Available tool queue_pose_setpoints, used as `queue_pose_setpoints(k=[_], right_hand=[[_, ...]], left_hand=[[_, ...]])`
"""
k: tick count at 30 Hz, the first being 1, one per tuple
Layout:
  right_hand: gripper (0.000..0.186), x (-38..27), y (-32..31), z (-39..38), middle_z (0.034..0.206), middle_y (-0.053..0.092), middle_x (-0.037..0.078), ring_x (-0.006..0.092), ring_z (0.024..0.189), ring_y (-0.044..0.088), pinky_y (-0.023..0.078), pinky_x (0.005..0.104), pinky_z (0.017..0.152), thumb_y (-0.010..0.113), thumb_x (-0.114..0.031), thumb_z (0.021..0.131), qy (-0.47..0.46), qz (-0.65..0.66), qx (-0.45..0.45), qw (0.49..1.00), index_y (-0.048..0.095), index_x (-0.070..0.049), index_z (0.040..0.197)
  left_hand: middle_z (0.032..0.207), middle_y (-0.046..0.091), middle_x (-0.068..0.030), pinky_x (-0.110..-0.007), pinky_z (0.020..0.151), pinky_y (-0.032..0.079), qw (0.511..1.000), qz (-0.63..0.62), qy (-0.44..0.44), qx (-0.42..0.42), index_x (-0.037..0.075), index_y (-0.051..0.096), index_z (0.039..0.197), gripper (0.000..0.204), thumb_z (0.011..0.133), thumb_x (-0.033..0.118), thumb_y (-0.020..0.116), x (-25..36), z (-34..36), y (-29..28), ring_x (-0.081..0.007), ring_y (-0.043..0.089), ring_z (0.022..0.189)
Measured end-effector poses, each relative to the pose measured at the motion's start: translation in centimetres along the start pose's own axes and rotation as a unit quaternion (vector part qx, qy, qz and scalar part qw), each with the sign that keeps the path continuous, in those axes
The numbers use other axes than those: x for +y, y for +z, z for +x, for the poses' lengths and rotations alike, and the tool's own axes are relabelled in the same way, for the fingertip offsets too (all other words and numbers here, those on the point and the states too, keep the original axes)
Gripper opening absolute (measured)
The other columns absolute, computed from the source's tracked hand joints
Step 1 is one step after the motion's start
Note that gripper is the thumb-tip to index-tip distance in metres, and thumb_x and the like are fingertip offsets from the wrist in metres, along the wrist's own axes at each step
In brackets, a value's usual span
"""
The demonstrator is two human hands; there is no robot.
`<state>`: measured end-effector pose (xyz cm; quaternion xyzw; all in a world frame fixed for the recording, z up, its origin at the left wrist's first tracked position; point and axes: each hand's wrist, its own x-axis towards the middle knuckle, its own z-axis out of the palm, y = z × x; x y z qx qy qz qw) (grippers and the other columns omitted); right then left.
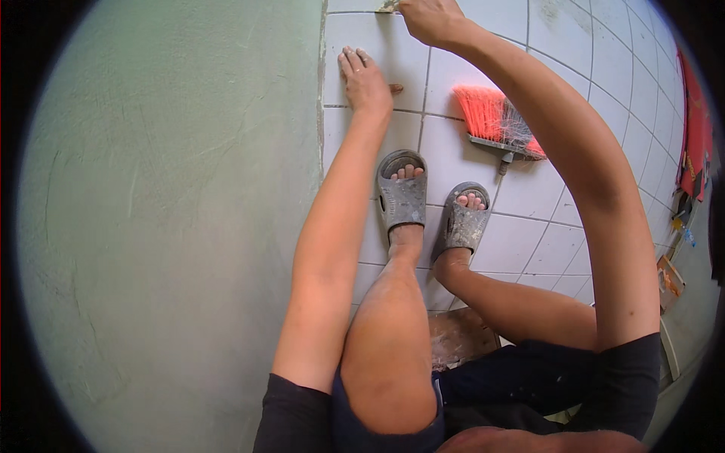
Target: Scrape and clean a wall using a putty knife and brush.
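My left hand [368, 84] rests with its fingers stretched out on a white floor tile [447, 66], close to the border with the grey-green plastered surface. Its thumb points off to the right. Farther away, at the top edge, my right hand [432, 19] is closed round a small flat tool [388, 6] with a pale end. That tool lies low against the tiles near the same border. Most of it is hidden by the fist or cut off by the picture's edge, so its exact kind is unclear.
The smooth plastered surface [166, 196] fills the left side. A broom head [495, 124] with orange and grey bristles lies on the tiles, right of my grey slippers [403, 198]. Beneath my legs is a worn wooden board [461, 332]. Red material [693, 128] stands at the far right.
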<state>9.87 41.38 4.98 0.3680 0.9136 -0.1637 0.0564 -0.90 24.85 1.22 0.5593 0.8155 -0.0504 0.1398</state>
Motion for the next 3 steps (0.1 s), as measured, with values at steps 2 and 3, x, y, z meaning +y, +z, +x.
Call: queue_pose_setpoints(k=[2,3], right_hand=[[0.025,-1.3,-0.1,1.5,0.100,0.074,0.019,0.0347,0.097,0.072,0.058,0.0443,0.082,0.061,-0.012,0.089,-0.014,-0.004,0.007,1.000,0.073,-0.008,0.111],[0.023,-1.8,-0.5,2.4,0.098,0.075,0.018,0.0341,0.095,0.072,0.058,0.0447,0.080,0.058,-0.011,0.090,-0.021,-0.008,0.014,1.000,0.075,-0.007,0.106]], left_hand=[[0.161,0.029,-0.0276,-0.041,0.125,0.025,0.999,0.032,-0.008,-0.042,-0.011,0.032,0.152,0.119,0.068,0.053,0.088,0.5,0.7,-0.8,-0.0412,0.027,0.150],[0.162,0.028,-0.0290,-0.041,0.125,0.024,0.996,0.050,-0.014,-0.073,-0.012,0.032,0.152,0.122,0.067,0.054,0.088,0.9,1.2,-1.5,-0.0424,0.027,0.150]])
